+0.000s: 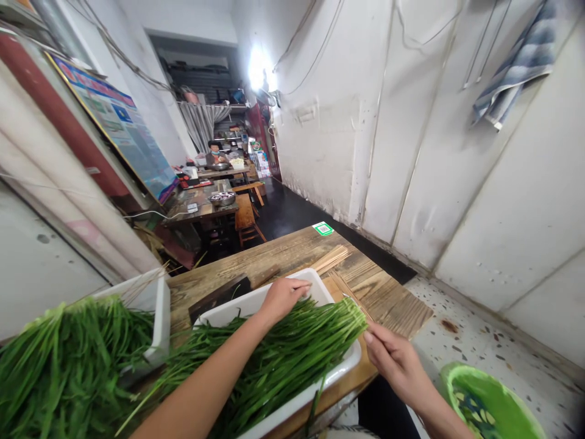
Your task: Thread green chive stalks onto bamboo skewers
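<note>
Long green Chinese chives (292, 347) fill a white plastic tray (320, 280) on the wooden table, with their pale cut ends to the right. My left hand (283, 300) reaches across the chives to the tray's far side. Its fingers are pinched together, and what they hold, if anything, is hidden. My right hand (393, 356) is closed at the cut ends, thumb against fingers; I cannot make out what is in it. Thin bamboo skewers (331, 259) lie on the table beyond the tray. A dark cleaver-like blade (219, 297) lies behind the tray, partly covered.
A second white container (159, 311) heaped with chives (77, 360) stands at the left. A green basket (503, 402) is on the floor at the lower right. A green QR card (323, 228) lies at the table's far edge. A person (217, 155) sits at a table farther back.
</note>
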`<state>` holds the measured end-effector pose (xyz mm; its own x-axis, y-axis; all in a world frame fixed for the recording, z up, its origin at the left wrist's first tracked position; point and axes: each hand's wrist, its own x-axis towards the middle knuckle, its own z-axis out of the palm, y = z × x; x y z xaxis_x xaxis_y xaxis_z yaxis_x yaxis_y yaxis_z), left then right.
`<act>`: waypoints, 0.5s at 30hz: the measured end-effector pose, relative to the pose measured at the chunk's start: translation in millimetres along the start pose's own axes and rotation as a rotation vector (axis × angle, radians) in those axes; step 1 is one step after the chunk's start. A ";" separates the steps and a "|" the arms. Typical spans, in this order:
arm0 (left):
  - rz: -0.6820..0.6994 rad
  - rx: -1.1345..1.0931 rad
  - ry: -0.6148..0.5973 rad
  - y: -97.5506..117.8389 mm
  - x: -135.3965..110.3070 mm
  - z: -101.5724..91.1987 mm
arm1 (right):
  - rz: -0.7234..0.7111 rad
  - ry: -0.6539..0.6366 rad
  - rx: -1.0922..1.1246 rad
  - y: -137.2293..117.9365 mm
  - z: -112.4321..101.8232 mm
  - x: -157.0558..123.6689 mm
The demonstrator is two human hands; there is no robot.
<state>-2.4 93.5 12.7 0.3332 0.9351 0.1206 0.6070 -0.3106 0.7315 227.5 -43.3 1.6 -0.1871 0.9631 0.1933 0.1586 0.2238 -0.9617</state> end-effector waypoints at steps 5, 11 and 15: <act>-0.051 -0.320 -0.046 52.4 -15.8 7.9 | 0.003 -0.002 0.023 -9.4 2.3 9.7; -0.071 -0.454 -0.021 67.6 -23.0 11.6 | 0.023 -0.005 0.072 -11.3 5.1 13.0; -0.073 -0.464 0.019 66.2 -23.0 11.7 | 0.026 0.001 0.062 -12.6 4.6 12.8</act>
<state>38.6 49.4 50.5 0.2858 0.9559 0.0667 0.2405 -0.1390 0.9607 218.7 -34.4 15.3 -0.1825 0.9687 0.1685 0.1029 0.1893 -0.9765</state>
